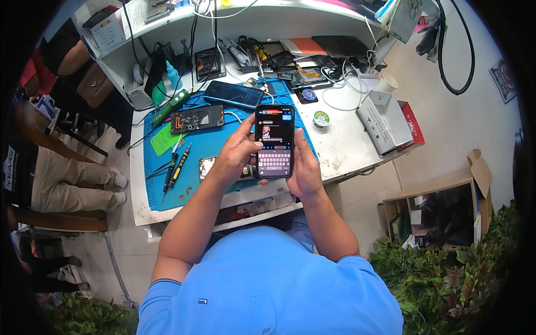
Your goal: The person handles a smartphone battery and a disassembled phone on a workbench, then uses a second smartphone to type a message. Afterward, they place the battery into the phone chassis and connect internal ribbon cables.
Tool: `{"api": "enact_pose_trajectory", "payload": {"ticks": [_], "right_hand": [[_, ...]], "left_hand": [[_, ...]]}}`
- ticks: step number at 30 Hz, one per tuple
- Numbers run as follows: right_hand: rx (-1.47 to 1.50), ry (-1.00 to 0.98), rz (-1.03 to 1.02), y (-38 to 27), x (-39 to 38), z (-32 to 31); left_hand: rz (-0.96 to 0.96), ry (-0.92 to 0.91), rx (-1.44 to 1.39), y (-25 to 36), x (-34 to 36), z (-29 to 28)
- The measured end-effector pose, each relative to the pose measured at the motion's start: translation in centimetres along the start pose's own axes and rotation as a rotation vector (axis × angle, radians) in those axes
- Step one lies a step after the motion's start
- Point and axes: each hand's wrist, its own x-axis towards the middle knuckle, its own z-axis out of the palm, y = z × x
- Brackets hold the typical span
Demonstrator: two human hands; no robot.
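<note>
Between my two hands a black smartphone [274, 142] is held upright over the bench's front part, its screen showing a dark chat and a light keyboard. My left hand [237, 153] is closed round its left side, the thumb at the screen's edge. Along the right side my right hand [306, 164] grips the phone too. Partly hidden behind my left hand, an opened phone [207, 166] lies on the blue repair mat [162, 195]. Farther back are a disassembled phone [197, 118] and a dark blue phone [233, 94].
Screwdrivers [180, 166], a green card [166, 139] and a green tool [171, 107] lie on the mat's left. A small round tin [320, 119] and a white box [384, 121] stand right. Cables hang overhead. A person's trousered legs [67, 184] show at left; a cardboard box [435, 206] sits lower right.
</note>
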Motion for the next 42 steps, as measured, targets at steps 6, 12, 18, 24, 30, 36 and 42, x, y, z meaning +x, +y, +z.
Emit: {"api": "enact_pose_trajectory", "payload": {"ticks": [6,12,18,24,30,36,42], "right_hand": [[0.023,-0.036,0.026,0.0,-0.1,-1.1],[-0.025,-0.069,0.029,0.0,-0.2,-2.0],[-0.01,-0.047,0.048,-0.4,-0.2,-1.5],[-0.055,-0.043,0.038,-0.1,0.1,-1.9],[-0.013,-0.04,0.03,0.3,0.2,-2.2],[-0.052,-0.04,0.026,0.1,-0.1,-1.7],[0.014,-0.047,0.03,-0.3,-0.3,-1.6]], "left_hand": [[-0.001,0.013,-0.01,-0.3,0.0,-0.1],[-0.031,0.009,-0.004,0.4,-0.2,-0.2],[-0.018,0.015,-0.068,0.2,-0.2,-0.1],[-0.012,-0.004,-0.033,-0.4,0.0,-0.8],[-0.001,0.014,0.037,0.3,-0.1,0.2],[0.023,-0.001,0.065,0.4,-0.3,0.2],[0.036,0.015,0.081,0.1,-0.2,0.4]]}}
